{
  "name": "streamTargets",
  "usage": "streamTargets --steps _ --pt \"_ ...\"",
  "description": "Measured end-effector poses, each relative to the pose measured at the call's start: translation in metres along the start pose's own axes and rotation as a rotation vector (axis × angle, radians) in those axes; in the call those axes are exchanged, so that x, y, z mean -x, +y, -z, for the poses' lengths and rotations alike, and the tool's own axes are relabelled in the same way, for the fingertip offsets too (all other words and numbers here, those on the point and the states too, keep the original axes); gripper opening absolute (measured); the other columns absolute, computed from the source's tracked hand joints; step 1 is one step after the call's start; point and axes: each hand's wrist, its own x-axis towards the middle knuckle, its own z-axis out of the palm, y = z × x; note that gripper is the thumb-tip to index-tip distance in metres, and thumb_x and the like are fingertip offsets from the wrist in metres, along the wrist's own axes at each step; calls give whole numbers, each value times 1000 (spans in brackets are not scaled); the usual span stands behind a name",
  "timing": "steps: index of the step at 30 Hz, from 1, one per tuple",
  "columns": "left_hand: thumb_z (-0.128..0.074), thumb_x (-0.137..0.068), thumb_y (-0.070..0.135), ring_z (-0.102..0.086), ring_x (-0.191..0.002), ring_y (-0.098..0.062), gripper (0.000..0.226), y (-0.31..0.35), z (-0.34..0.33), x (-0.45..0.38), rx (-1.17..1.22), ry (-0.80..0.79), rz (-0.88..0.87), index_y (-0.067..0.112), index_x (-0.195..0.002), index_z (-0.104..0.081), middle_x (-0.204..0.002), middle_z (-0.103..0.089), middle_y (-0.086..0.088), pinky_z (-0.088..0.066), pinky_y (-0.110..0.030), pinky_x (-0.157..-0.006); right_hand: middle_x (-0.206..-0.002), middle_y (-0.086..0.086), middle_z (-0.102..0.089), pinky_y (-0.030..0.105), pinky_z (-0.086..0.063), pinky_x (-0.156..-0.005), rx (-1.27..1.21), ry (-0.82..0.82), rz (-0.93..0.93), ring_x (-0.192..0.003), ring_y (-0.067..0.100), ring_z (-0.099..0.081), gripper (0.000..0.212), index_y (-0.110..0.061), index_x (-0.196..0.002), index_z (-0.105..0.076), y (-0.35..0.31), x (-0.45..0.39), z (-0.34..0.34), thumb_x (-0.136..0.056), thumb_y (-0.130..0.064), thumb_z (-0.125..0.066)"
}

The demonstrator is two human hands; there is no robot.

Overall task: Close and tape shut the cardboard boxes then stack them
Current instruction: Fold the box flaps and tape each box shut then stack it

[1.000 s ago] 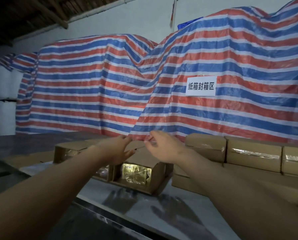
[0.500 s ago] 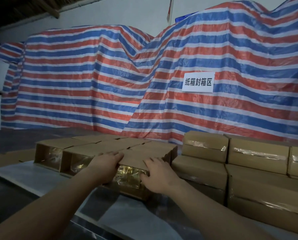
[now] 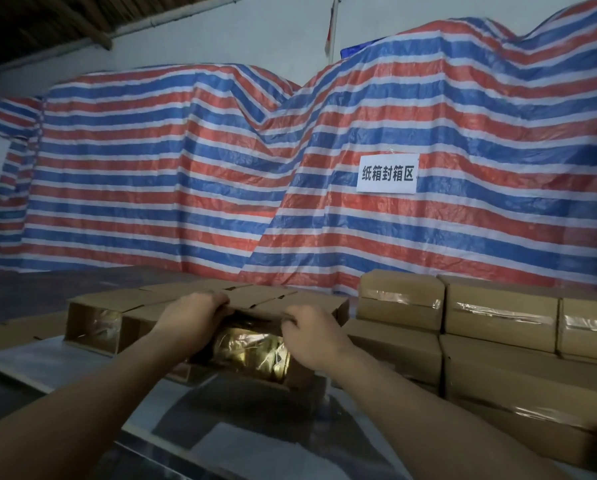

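The open cardboard box [image 3: 255, 344] lies on its side on the desk [image 3: 92, 362] between the hands, its mouth facing the person and showing shiny gold foil packaging [image 3: 252, 351]. The left hand [image 3: 194, 315] and right hand [image 3: 312, 336] each curl their fingers over the box's upper front edge, gripping what looks like the top flap. A pull with uneven force could skew or crease the flap, or drag the box off the desk edge. More open boxes [image 3: 96, 322] sit beyond the left hand; taped boxes [image 3: 497, 315] are stacked just right of the right hand.
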Motion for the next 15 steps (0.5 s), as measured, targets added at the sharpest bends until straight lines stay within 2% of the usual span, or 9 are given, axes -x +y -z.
streamTargets --steps 2,5,9,11,13,15 --pt "-53 -97 36 -59 -88 -3 4 6 18 2 106 27 -1 37 -94 -56 -92 -60 12 -53 -30 -82 -74 -5 -58 23 -41 -59 -82 11 -37 -69 9 -59 24 -30 -76 -59 -10 -3 13 -98 -26 -49" --pt "-59 -95 34 -61 -92 -6 5 19 45 1 211 49 17 30 -97 -62 -97 -64 10 -52 -34 -87 -77 -2 -62 21 -40 -59 -189 55 -114 -71 10 -60 20 -24 -84 -65 -25 -8 37 -97 -24 -51" --pt "-70 -88 34 -62 -87 -10 10 46 76 -4 275 31 97 26 -89 -65 -91 -65 6 -54 -32 -81 -67 1 -51 26 -38 -59 -233 53 -252 -65 15 -52 22 -17 -74 -54 -37 -7 76 -96 -18 -50" --pt "-72 -86 32 -61 -87 -11 10 61 86 -9 320 -11 112 24 -88 -66 -92 -65 3 -52 -28 -75 -73 4 -54 28 -42 -60 -248 30 -378 -69 18 -56 16 -16 -80 -53 -40 2 95 -95 -21 -52" --pt "-73 -86 29 -62 -90 -13 10 75 93 -11 441 -57 126 22 -90 -68 -96 -66 0 -49 -25 -73 -82 7 -57 32 -46 -63 -383 24 -451 -76 20 -58 7 -16 -91 -56 -37 14 114 -93 -22 -55" --pt "-72 -87 31 -63 -95 -17 14 89 99 -11 637 -102 165 21 -97 -68 -101 -67 -1 -52 -32 -83 -88 8 -56 34 -47 -64 -503 39 -499 -80 22 -57 8 -15 -96 -56 -30 29 135 -90 -20 -58"
